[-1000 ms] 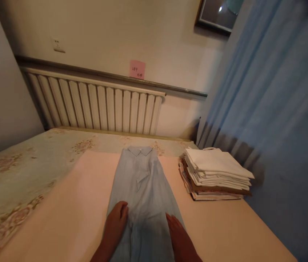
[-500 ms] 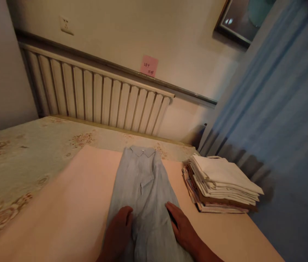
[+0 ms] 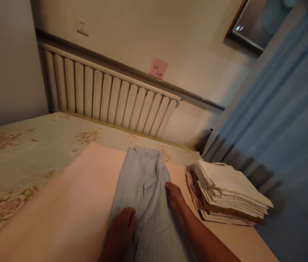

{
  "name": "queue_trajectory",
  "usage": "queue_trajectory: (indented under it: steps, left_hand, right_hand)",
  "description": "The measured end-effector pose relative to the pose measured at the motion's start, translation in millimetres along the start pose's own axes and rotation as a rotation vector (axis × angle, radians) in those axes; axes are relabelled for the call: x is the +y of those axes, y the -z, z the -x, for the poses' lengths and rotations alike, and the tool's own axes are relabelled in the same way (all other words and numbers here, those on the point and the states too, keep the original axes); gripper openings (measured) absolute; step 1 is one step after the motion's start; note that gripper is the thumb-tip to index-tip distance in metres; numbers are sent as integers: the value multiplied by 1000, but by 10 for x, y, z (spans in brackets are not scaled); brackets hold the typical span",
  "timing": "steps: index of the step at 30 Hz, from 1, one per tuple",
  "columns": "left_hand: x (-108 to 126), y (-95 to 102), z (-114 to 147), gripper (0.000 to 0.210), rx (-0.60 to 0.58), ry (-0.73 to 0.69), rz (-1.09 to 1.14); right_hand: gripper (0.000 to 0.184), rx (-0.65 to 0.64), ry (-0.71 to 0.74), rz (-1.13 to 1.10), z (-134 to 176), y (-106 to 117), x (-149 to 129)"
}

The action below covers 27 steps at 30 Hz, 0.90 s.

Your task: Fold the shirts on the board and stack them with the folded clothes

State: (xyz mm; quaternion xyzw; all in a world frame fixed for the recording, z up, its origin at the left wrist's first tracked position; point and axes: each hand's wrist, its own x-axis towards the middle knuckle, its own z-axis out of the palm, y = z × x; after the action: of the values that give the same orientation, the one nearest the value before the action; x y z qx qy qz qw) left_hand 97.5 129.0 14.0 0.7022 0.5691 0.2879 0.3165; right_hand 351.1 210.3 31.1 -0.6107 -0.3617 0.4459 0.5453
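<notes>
Head view: a light blue shirt (image 3: 150, 196) lies lengthwise on a pink sheet (image 3: 80, 193), its collar (image 3: 146, 152) toward the radiator (image 3: 110, 94). Creases run down the front. The left hand (image 3: 121, 231) is at the shirt's left side, lower down, fingers curled and thumb close to them — whether that grip holds cloth cannot be told. The right hand (image 3: 174, 193) is farther up, fingertips at the right edge; its grip appears narrow, but a pinch on the fabric cannot be confirmed. A stack of folded cloths (image 3: 230, 191) — white on top, brown and patterned below — stands to the right, apart from the shirt and near the blue curtain (image 3: 284, 127).
</notes>
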Motion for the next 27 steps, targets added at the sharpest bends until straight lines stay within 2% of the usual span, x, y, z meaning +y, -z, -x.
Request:
queue_trajectory:
  steps: [6,11,17,20,24,27]
  left_hand:
    - [6,-13,15,27,16,-29,-5]
    - [33,-4,30,27,12,-9,9]
    - [62,28,34,24,-12,56,96]
    - [47,20,8,24,11,115,179]
    - [17,2,-20,28,50,165,285]
    - [-3,-3,-16,31,50,155,309]
  right_hand:
    - [18,-35,-28,-9,-261,-99,-156]
    - [26,-16,-3,25,-529,-180,-351]
    - [42,49,55,129,-1294,-601,-710]
    - [47,53,89,165,-1592,-842,-797]
    - [61,-6,76,202,-1660,-1019,-728]
    - [61,-27,39,258,-1550,-981,-597]
